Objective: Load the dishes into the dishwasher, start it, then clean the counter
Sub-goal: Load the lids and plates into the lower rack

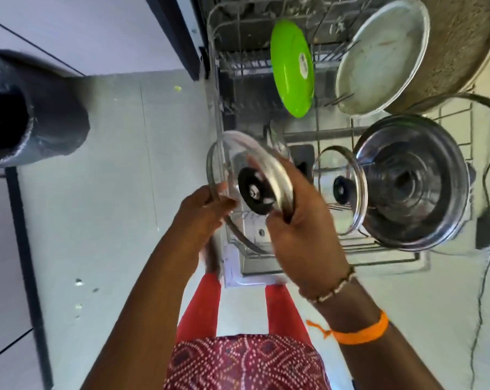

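Observation:
I hold a glass pot lid [235, 156] with a black knob and a steel rim above the front left of the pulled-out dishwasher rack [379, 249]. My left hand [203, 218] grips its near left rim. My right hand [300, 223] grips the right rim beside the knob. In the rack stand a green plate [293, 66], a large pale pan [379, 57], a second glass lid [342, 187] and a steel pot [412, 181], bottom up.
A black-lined bin [27, 108] stands on the grey floor at the left. A black cable and plug [488, 229] hang at the right edge. Small food scraps [79, 282] lie on the floor. My red trousers are below, by the open dishwasher door [255, 273].

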{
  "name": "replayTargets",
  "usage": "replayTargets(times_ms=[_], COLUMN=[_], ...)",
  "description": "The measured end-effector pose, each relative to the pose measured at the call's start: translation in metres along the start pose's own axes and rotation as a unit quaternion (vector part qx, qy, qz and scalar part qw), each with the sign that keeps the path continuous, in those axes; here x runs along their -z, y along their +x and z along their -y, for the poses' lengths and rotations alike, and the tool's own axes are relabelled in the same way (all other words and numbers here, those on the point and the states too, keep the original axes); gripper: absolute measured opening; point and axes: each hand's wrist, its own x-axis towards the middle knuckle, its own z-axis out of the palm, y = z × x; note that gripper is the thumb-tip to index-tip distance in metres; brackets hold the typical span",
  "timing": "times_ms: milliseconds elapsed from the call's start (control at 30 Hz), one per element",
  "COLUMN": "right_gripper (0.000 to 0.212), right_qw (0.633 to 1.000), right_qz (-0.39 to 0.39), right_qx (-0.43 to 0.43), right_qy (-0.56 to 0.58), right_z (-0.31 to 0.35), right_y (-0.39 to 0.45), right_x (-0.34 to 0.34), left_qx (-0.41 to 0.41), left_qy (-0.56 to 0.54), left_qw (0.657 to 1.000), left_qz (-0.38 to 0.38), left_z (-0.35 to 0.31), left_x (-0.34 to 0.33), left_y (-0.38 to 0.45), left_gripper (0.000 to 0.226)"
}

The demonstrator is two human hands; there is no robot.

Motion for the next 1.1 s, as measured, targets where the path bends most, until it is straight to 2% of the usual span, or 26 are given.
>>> replayTargets(times_ms=[67, 133, 200, 267, 333, 500, 667, 833, 1100], right_gripper=[0.062, 0.059, 0.062, 0.063, 0.067, 0.083, 0.085, 0.091, 0.089], right_qw=[0.999, 0.998, 0.995, 0.987, 0.979, 0.954, 0.936, 0.923, 0.898], right_qz=[0.012, 0.005, 0.001, -0.006, -0.019, -0.103, -0.177, -0.181, -0.168], right_qx=[-0.014, -0.021, 0.009, 0.028, 0.011, -0.027, -0.034, -0.008, -0.052], right_qy=[-0.036, -0.059, -0.104, -0.158, -0.204, -0.280, -0.303, -0.340, -0.404], right_z=[0.001, -0.006, -0.019, -0.034, -0.052, -0.099, -0.122, -0.141, -0.158], right_y=[-0.020, -0.035, -0.045, -0.051, -0.053, -0.035, -0.015, -0.001, 0.014], right_x=[-0.016, -0.031, -0.041, -0.048, -0.052, -0.065, -0.072, -0.080, -0.106], left_qx=[0.008, 0.033, 0.061, 0.058, 0.059, 0.028, 0.026, 0.031, 0.042], left_qy=[0.062, 0.032, -0.012, -0.020, -0.030, -0.014, -0.017, -0.022, -0.027], left_qw=[0.998, 0.999, 0.998, 0.998, 0.998, 0.999, 0.999, 0.999, 0.998], left_qz=[0.005, 0.002, 0.010, 0.015, 0.002, 0.011, 0.031, 0.033, 0.024], left_z=[0.012, 0.020, 0.025, 0.031, 0.035, 0.043, 0.049, 0.057, 0.061], left_x=[0.007, 0.014, 0.020, 0.024, 0.029, 0.033, 0.030, 0.036, 0.063], left_y=[-0.003, -0.008, -0.009, -0.006, -0.003, 0.009, 0.018, 0.023, 0.032], left_gripper=[0.023, 0.027, 0.023, 0.021, 0.026, 0.030, 0.030, 0.028, 0.029])
